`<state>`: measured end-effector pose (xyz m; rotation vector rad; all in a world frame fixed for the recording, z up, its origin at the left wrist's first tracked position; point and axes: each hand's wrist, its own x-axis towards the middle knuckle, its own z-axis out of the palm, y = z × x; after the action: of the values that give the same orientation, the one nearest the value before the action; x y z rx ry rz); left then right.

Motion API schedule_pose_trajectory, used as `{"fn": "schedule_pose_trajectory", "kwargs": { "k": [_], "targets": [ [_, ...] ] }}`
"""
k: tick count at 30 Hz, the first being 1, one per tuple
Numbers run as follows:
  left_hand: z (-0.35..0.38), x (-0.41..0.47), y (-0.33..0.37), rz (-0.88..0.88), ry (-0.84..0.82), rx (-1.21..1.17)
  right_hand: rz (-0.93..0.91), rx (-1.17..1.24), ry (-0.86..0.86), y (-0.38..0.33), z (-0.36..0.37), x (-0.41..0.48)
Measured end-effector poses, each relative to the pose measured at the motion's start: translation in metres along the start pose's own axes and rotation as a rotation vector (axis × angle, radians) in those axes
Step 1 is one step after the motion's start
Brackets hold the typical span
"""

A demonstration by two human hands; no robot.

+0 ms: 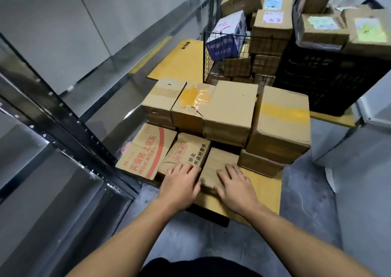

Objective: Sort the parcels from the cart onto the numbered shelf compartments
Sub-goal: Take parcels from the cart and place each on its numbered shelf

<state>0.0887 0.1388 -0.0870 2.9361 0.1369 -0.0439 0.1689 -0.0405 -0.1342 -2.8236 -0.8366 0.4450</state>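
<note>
A low cart (266,194) lined with yellow cardboard carries several brown parcels. At its near edge lies a small plain parcel (218,160). My left hand (179,183) lies on this parcel's left edge, beside a parcel with black print (190,149). My right hand (234,183) rests flat on its right part with the fingers spread. Neither hand is curled round it. To the left sits a parcel with red print (143,152). Behind stand taller parcels, one with yellow tape (191,105) and a large one (279,124).
A black metal shelf frame (69,126) runs along the left. Behind the cart stand a wire basket (228,56) and a black crate (330,82), both stacked with labelled boxes. A white unit (376,111) is at the right. Grey floor surrounds the cart.
</note>
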Motion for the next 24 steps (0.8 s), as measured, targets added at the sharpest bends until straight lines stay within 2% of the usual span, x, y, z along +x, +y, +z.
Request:
{"fn": "schedule_pose_trajectory", "kwargs": {
  "k": [6,12,15,19,24],
  "targets": [
    [0.016,0.004,0.018,0.021,0.000,-0.054,0.005,0.058,0.037,0.022,0.017,-0.013],
    [0.038,0.005,0.047,0.072,-0.094,-0.135,0.020,0.138,0.179,0.050,0.038,-0.047],
    [0.050,0.005,0.053,0.020,-0.154,-0.174,0.140,0.292,0.203,0.056,0.044,-0.055],
    [0.071,0.001,0.055,-0.099,-0.245,-0.338,0.296,0.674,0.114,0.051,0.045,-0.057],
    [0.071,0.000,0.057,-0.122,-0.141,-0.524,0.324,0.817,0.167,0.039,0.037,-0.060]
  ]
}}
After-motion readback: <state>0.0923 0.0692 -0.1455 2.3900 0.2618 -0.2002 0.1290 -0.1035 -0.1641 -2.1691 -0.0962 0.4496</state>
